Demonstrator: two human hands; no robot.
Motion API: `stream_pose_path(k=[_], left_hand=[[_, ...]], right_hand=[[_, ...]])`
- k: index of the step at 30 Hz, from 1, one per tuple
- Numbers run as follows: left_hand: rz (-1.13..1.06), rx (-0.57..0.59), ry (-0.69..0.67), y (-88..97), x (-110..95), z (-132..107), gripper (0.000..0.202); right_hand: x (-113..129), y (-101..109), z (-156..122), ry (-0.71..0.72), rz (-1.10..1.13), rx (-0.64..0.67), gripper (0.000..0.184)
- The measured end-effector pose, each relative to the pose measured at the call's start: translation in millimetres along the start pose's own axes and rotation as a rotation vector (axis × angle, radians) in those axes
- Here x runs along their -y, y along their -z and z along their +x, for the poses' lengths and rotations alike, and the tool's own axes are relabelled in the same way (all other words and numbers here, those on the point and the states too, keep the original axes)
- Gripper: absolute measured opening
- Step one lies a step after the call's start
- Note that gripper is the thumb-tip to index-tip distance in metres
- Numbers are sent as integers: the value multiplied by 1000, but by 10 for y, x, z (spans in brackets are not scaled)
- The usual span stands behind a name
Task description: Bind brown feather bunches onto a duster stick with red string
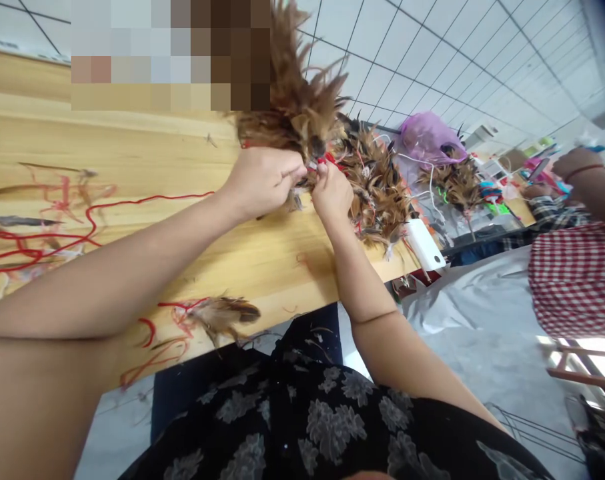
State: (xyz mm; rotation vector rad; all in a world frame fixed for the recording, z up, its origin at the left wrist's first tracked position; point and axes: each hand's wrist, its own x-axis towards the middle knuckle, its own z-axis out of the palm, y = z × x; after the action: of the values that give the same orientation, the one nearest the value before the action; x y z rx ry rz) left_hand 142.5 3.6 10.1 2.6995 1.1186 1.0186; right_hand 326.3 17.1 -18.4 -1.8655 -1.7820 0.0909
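Note:
My left hand (269,175) is closed, its fingers bent in a pinch at the lower end of a brown feather bundle (305,113). What it grips is hidden. Close by on its right, my right hand (335,192) is closed too, with a bit of red cord showing at its thumb and forefinger. Over the wood a long red cord (152,198) runs from the left and passes out of sight behind my left wrist. A pile of feather bundles (377,180) with red and white ties lies just beyond my right hand.
Loose feathers (227,312) and red strings are scattered on the wooden table (147,153). A white device (425,244) sits at its right edge. Behind are a purple plastic bag (429,137) and more feathers. At far right is another person's hand (579,163), near checked red cloth (577,277).

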Motion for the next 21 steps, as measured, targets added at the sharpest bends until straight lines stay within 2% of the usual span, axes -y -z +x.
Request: stream_pose_path(k=[2, 4, 9, 13, 16, 19, 21], left_hand=[[87, 36, 54, 63, 80, 30, 30], [130, 57, 104, 150, 157, 51, 27], [100, 7, 184, 449, 328, 63, 26], [205, 8, 200, 664, 449, 55, 30], [210, 83, 250, 768, 478, 59, 32], [148, 174, 375, 837, 499, 65, 27], [109, 233, 479, 880, 589, 37, 24]], right_hand=[[48, 59, -36, 10, -175, 25, 48], [82, 104, -52, 92, -266, 71, 44], [54, 182, -38, 359, -309, 215, 41], [55, 253, -76, 504, -298, 312, 41], [121, 292, -148, 554, -292, 375, 38], [190, 316, -210, 602, -285, 412, 33], [199, 335, -219, 605, -256, 423, 31]])
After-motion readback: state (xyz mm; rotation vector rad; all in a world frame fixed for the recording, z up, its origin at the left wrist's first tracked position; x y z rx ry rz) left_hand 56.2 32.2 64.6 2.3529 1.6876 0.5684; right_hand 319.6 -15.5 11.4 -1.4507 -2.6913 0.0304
